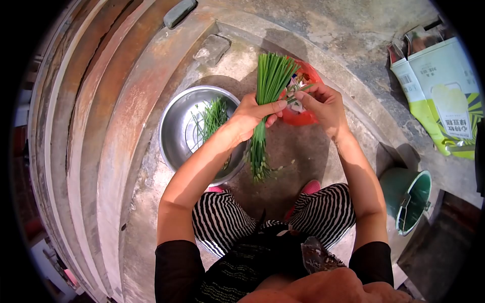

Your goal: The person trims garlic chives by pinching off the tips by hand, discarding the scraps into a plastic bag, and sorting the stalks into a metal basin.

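Note:
A thick bunch of long green stalks (pixel 273 76) is gripped around its middle by my left hand (pixel 255 113), its budded ends hanging down. Just right of the bunch, my right hand (pixel 323 103) pinches a thin green piece between thumb and fingers. Behind and below that hand lies an open red plastic bag (pixel 300 118) with scraps inside. To the left, a round metal basin (pixel 174 136) on the floor holds more green stalks (pixel 214 118); my left forearm covers part of its rim.
Curved concrete steps (pixel 121 126) rise along the left, with a grey stone (pixel 179 12) at the top and a flat stone (pixel 212 50) nearer. On the right are a green bucket (pixel 406 197) lying tilted and a green-and-white carton (pixel 447 91).

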The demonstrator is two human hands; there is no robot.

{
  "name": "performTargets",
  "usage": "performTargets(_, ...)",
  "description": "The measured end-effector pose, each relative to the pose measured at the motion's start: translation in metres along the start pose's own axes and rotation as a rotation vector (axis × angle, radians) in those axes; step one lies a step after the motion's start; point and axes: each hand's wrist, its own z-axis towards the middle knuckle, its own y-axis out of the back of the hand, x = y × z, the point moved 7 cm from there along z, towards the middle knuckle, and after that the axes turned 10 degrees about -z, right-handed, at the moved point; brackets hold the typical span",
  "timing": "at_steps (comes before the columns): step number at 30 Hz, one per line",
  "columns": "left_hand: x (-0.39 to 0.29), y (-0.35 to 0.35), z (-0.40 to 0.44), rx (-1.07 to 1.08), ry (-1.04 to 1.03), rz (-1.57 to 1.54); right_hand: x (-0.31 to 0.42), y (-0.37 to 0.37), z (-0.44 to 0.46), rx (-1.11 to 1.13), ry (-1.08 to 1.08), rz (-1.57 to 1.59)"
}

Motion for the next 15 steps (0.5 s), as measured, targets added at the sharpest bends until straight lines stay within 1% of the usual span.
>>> performTargets(1, 0.0, 0.0, 0.0, 0.0, 0.0, 0.0, 0.005, 0.003, 0.0, -0.013, 0.043, 0.013)
performTargets(2, 0.0, 0.0, 0.001, 0.003, -0.011, 0.014, 0.007, 0.005, 0.0, -0.013, 0.042, 0.013)
performTargets(4, -0.001, 0.002, 0.001, 0.005, -0.021, 0.029, 0.012, 0.009, -0.001, -0.008, 0.076, -0.123)
performTargets(5, -0.002, 0.003, 0.001, 0.004, -0.029, 0.056, 0.012, 0.011, 0.0, -0.007, 0.076, -0.122)
performTargets(7, -0.003, 0.005, 0.002, 0.003, -0.037, 0.083, 0.029, 0.014, -0.002, -0.023, 0.32, -0.411)
performTargets(11, 0.0, 0.01, 0.004, -0.016, -0.056, 0.154, 0.038, 0.015, -0.005, 0.022, 0.345, -0.525)
performTargets(13, 0.0, 0.009, 0.004, -0.022, -0.065, 0.189, 0.043, 0.013, -0.009, -0.038, 0.391, -0.805)
performTargets(14, 0.0, 0.008, 0.004, -0.034, -0.07, 0.181, 0.042, 0.011, -0.009, -0.039, 0.39, -0.804)
performTargets(15, -0.001, 0.006, 0.003, -0.046, -0.076, 0.174, 0.047, 0.012, -0.01, -0.162, 0.426, -0.911)
